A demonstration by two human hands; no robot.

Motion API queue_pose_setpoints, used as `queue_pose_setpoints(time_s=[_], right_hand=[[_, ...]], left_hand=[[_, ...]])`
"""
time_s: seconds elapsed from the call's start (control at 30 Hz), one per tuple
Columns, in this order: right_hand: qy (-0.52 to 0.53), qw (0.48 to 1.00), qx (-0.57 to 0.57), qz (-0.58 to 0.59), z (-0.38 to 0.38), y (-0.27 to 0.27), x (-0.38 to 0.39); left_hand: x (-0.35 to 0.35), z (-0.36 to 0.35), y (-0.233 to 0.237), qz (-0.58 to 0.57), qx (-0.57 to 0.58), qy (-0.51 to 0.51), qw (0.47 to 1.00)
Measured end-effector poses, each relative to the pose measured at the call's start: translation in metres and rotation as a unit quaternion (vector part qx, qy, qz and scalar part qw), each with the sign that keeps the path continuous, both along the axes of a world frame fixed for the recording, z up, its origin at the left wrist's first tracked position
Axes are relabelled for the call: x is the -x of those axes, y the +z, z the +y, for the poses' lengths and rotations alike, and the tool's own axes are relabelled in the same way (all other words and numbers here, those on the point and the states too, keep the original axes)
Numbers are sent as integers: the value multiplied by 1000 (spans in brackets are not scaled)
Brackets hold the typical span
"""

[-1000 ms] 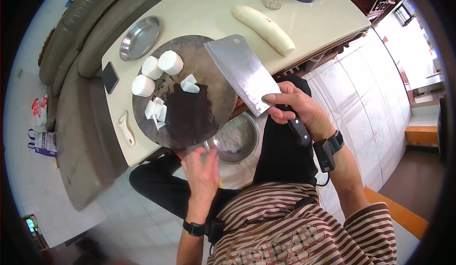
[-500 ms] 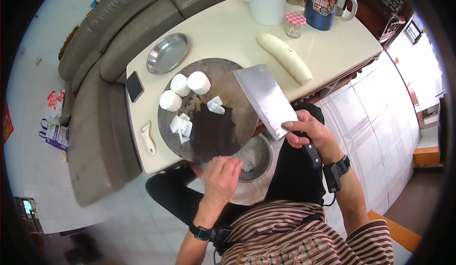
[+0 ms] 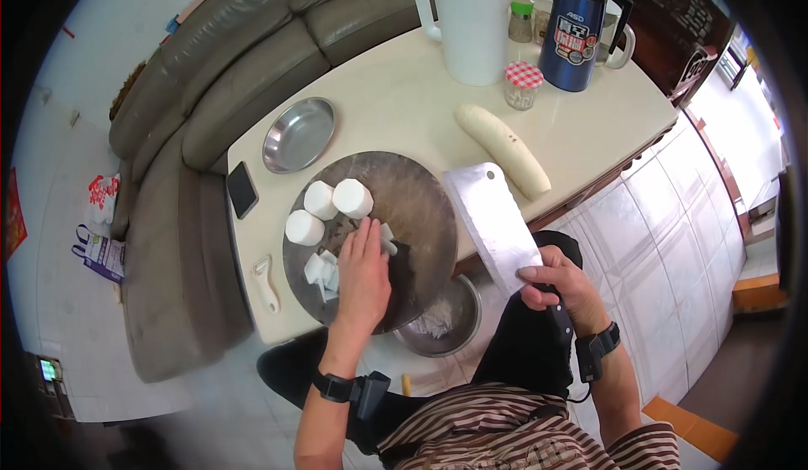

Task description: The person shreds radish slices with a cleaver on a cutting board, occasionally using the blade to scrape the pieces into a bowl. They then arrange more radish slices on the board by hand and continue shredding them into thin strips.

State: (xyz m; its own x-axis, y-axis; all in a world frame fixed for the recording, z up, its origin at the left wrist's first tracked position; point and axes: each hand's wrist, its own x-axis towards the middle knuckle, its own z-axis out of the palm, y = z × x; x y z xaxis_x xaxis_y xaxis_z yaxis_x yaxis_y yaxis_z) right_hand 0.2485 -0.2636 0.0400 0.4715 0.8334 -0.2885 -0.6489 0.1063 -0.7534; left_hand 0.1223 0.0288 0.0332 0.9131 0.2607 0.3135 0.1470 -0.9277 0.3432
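My right hand (image 3: 566,281) is wrapped round the black handle of a cleaver (image 3: 492,217), its broad blade tilted up beside the board's right edge. Over the round cutting board (image 3: 421,209) reaches my left hand (image 3: 364,281), fingers stretched out, with nothing seen held. Its fingertips are beside a few thin white radish slices (image 3: 388,239), partly hidden by the hand. Left of that hand lies a small pile of radish slices (image 3: 320,270). Three thick peeled radish chunks (image 3: 352,198) stand at the board's upper left.
A whole white radish (image 3: 505,148) lies on the table (image 3: 387,104) beyond the cleaver. Below the board is a metal bowl (image 3: 467,323) with white shreds. A peeler (image 3: 266,285), phone (image 3: 242,190), metal dish (image 3: 299,135), white pitcher (image 3: 473,32), lidded jar (image 3: 523,87) and blue flask (image 3: 573,37) surround the board.
My left hand has moved from over the bowl up onto the board, among the slices, its fingers now stretched out. My right hand still holds the cleaver. The view has shifted slightly.
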Motion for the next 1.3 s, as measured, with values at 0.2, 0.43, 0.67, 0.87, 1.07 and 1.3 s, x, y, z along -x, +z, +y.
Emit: queue_pose_setpoints(time_s=[0.2, 0.43, 0.67, 0.87, 1.07, 1.3], right_hand=[[-28, 999, -9, 38, -10, -1, -2], [-19, 999, -16, 26, -8, -1, -3], [-17, 1000, 6, 9, -3, 0, -3], [-12, 1000, -3, 9, 2, -5, -2], [-5, 1000, 14, 5, 12, 0, 0], [13, 1000, 8, 2, 18, -1, 0]], left_hand=[[-10, 3, 17, 74, 2, -37, 997], [-3, 0, 23, 95, 178, 20, 979], [39, -2, 20, 69, 450, 102, 885], [60, 3, 35, 135, 286, 107, 943], [51, 14, 51, 121, 157, -65, 978], [46, 10, 44, 66, 134, -75, 986]])
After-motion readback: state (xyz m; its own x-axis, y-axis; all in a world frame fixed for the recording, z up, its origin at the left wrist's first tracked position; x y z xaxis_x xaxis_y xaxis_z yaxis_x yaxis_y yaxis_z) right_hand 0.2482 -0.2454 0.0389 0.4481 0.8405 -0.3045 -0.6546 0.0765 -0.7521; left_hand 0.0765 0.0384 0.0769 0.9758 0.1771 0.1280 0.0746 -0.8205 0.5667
